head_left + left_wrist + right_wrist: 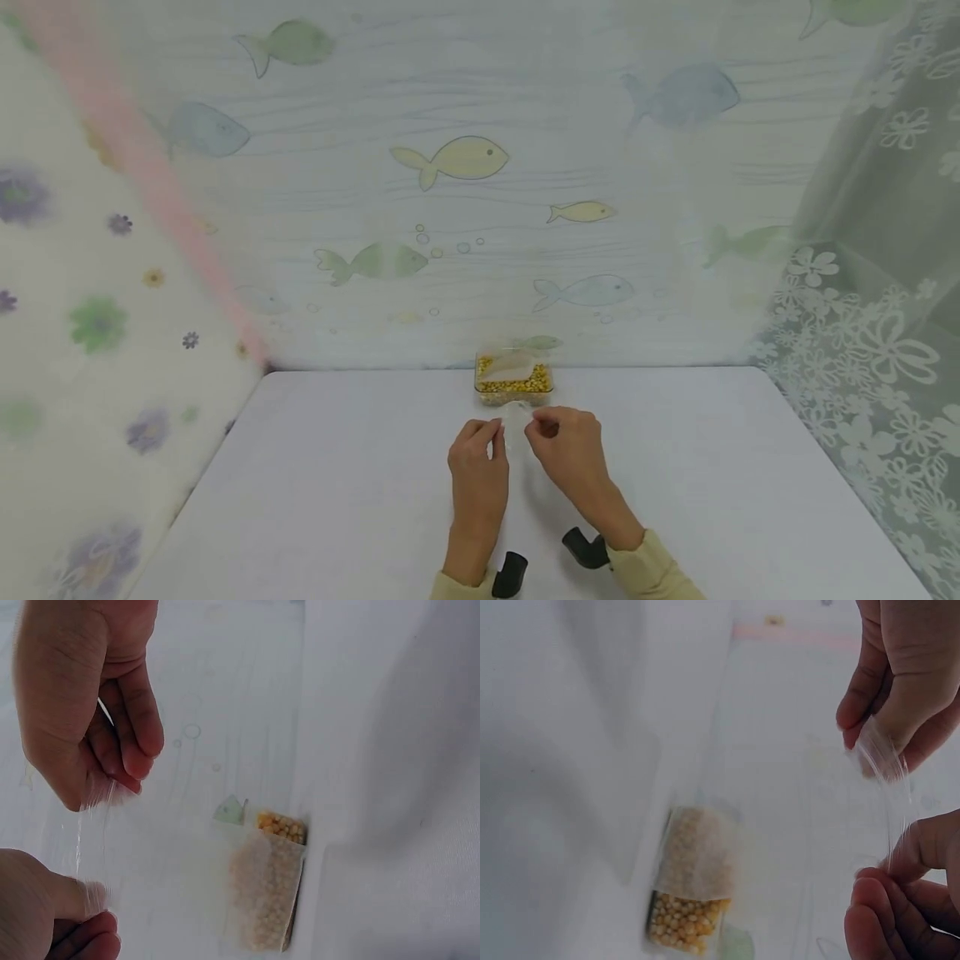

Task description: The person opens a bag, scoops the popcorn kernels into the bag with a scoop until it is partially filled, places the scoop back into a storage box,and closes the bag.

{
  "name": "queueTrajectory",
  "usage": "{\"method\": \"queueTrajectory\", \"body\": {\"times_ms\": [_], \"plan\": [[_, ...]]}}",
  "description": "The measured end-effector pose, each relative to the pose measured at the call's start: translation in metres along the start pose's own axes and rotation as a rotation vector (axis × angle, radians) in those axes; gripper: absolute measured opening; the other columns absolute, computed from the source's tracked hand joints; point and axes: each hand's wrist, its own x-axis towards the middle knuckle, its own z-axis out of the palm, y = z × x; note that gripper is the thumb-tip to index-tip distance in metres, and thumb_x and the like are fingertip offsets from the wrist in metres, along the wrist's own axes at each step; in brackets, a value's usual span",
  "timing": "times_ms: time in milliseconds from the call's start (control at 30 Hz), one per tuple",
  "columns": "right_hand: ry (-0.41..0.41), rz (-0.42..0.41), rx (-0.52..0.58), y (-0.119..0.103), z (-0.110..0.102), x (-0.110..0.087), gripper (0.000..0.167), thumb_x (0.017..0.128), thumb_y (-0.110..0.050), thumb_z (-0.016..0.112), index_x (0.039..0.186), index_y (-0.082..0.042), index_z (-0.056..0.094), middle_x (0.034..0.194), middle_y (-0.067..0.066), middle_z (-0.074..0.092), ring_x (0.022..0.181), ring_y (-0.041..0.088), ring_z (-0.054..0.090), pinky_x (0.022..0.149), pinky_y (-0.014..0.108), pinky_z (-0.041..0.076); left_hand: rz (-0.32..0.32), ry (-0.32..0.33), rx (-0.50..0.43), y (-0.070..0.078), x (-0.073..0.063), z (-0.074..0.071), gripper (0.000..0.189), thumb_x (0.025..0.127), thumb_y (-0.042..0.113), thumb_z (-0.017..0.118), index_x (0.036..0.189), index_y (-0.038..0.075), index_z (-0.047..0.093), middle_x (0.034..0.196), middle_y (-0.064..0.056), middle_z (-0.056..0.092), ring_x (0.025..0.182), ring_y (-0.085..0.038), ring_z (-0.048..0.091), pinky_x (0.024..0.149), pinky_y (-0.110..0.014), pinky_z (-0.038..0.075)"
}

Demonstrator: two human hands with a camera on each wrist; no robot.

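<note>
A clear thin plastic bag [516,423] is held up by its mouth between both hands, in front of a container of corn. My left hand [480,467] pinches one side of the edge; in the left wrist view the film crosses its thumb [79,896]. My right hand [572,450] pinches the other side, thumb and fingers bent, seen low in the right wrist view beside the film [885,761]. Behind the bag stands the clear rectangular container [513,398], filled with yellow corn kernels [684,919]. Something pale and translucent [508,367] covers part of the kernels; its kind is unclear.
A white-covered table [337,483] lies beneath the hands. The container is near its back edge, against a fish-patterned curtain [465,292]. Flowered cloth [97,417] hangs at the left and lace [885,375] at the right. Black wrist mounts [510,573] sit by both sleeves.
</note>
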Motion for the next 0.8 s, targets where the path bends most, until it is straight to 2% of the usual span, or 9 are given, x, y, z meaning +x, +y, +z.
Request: {"method": "queueTrajectory", "body": {"times_ms": [167, 400, 600, 800], "plan": [[0.001, 0.005, 0.001, 0.0023, -0.001, 0.0001, 0.007, 0.079, 0.003, 0.073, 0.082, -0.001, 0.078, 0.068, 0.002, 0.071, 0.059, 0.008, 0.064, 0.056, 0.024, 0.055, -0.004, -0.021, -0.005, -0.0015, -0.0013, -0.0019, 0.022, 0.08, -0.019, 0.073, 0.096, -0.005, 0.078, 0.083, -0.009, 0.068, 0.074, -0.021, 0.068, 0.063, -0.033, 0.059], [0.023, 0.025, 0.04, 0.0057, -0.0023, 0.0032, 0.006, 0.08, 0.002, 0.074, 0.081, -0.002, 0.078, 0.068, 0.002, 0.071, 0.059, 0.009, 0.065, 0.056, 0.024, 0.055, -0.004, 0.041, -0.016, -0.0042, 0.0029, -0.0035, 0.014, 0.082, -0.012, 0.075, 0.093, -0.004, 0.078, 0.081, -0.009, 0.07, 0.071, -0.019, 0.068, 0.063, -0.031, 0.059], [-0.004, 0.056, 0.105, 0.0025, -0.0008, 0.0028, 0.006, 0.086, -0.002, 0.075, 0.084, -0.005, 0.079, 0.07, 0.0, 0.071, 0.061, 0.008, 0.066, 0.058, 0.023, 0.055, -0.032, 0.042, -0.04, -0.0022, 0.0038, -0.0027, 0.008, 0.086, -0.006, 0.075, 0.092, -0.001, 0.078, 0.078, -0.007, 0.071, 0.067, -0.015, 0.065, 0.06, -0.028, 0.057], [0.01, 0.033, 0.128, 0.002, 0.0004, 0.0022, 0.007, 0.085, 0.002, 0.074, 0.083, -0.003, 0.079, 0.068, 0.001, 0.071, 0.059, 0.007, 0.065, 0.056, 0.022, 0.055, -0.03, 0.058, -0.059, 0.0014, 0.0024, 0.0011, 0.012, 0.082, -0.011, 0.074, 0.089, -0.001, 0.078, 0.073, -0.006, 0.07, 0.063, -0.012, 0.062, 0.057, -0.027, 0.055]]}}
